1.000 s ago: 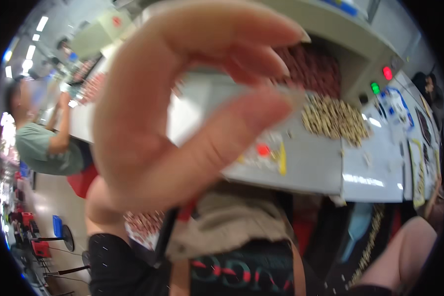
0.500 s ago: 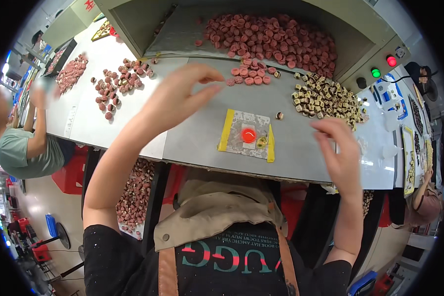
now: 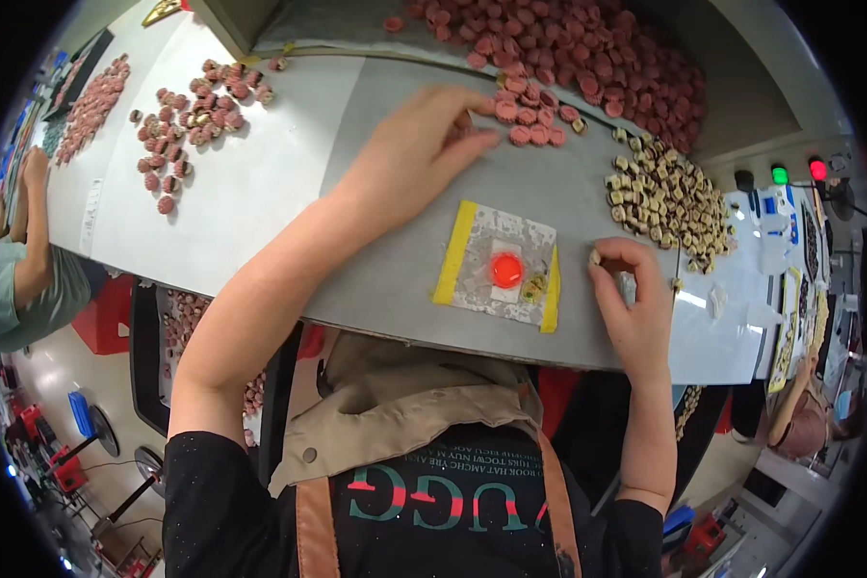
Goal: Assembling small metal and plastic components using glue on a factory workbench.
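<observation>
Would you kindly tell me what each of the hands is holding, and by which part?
The right hand pinches a small beige piece at its fingertips; the left hand only touches the pink caps.

Two hands [image 3: 414, 154] – one red button [image 3: 506, 270] – two indicator lamps [image 3: 780, 174].

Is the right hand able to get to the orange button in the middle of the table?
Probably yes. The right hand rests on the grey table just beside the taped patch with the orange button, and nothing lies between them. It seems to pinch a small pale piece, though, so those fingertips look busy.
</observation>
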A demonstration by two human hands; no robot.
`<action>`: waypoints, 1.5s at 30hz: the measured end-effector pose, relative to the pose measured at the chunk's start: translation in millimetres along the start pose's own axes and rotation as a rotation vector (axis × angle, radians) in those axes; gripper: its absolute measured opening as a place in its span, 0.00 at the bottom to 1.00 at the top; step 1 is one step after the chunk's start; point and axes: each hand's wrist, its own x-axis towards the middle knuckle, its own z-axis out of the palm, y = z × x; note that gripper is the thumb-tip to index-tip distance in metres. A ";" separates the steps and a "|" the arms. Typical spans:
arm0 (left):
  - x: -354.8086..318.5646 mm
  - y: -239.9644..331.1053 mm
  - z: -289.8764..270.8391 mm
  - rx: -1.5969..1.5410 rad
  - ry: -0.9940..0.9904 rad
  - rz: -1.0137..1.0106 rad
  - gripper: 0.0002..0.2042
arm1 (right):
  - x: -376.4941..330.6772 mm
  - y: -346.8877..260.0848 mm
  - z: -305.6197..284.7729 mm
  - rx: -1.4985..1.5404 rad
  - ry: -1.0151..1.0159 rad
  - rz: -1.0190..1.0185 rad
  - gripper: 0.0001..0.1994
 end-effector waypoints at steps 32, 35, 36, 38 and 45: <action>-106.3 43.1 5.2 -1.594 0.008 -0.646 0.17 | 0.5 -22.5 -3.9 -0.440 -0.070 -0.105 0.08; -105.2 47.3 5.3 -1.561 0.040 -0.666 0.17 | 3.5 -28.9 -5.8 -0.311 -0.087 -0.053 0.08; -106.4 47.1 5.1 -1.550 0.030 -0.666 0.17 | 1.2 -39.3 -5.9 -0.234 -0.073 -0.024 0.08; -108.3 44.1 3.4 -1.551 -0.005 -0.650 0.16 | -0.9 -52.9 1.4 -0.159 -0.060 0.008 0.08; -106.0 43.6 6.9 -1.601 0.009 -0.623 0.16 | 2.6 -55.7 40.8 -0.263 -0.159 -0.269 0.10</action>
